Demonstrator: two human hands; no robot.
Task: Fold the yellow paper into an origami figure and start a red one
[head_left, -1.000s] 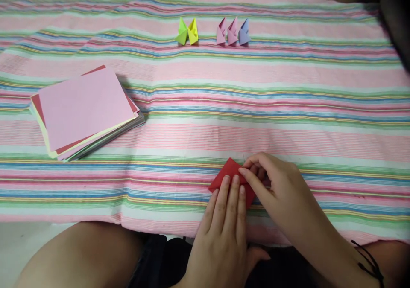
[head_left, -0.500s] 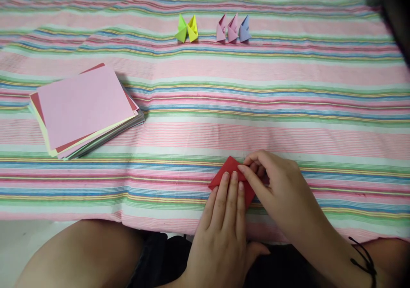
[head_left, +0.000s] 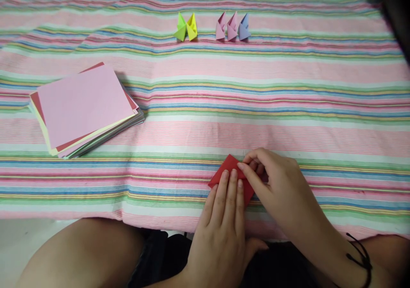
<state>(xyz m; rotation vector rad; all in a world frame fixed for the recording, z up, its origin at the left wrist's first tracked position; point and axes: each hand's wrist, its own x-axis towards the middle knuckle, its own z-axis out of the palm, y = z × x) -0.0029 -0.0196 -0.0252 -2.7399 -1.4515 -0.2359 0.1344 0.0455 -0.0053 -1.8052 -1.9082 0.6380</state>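
Observation:
A small folded red paper (head_left: 226,169) lies on the striped cloth (head_left: 256,109) near the front edge. My left hand (head_left: 224,224) rests on it with fingers stretched flat, pressing its near side down. My right hand (head_left: 272,181) comes in from the right with curled fingers, pinching the paper's right part against the cloth. Much of the red paper is hidden under both hands.
A stack of coloured paper sheets (head_left: 83,109), pink on top, lies at the left. At the far side stand folded paper pieces: a green and yellow pair (head_left: 186,27) and a group of two pink and one lilac (head_left: 232,26). My knees are below the cloth's edge.
Both hands stay on the red paper with almost no movement; the view has shifted slightly, so everything sits a little higher in the picture.

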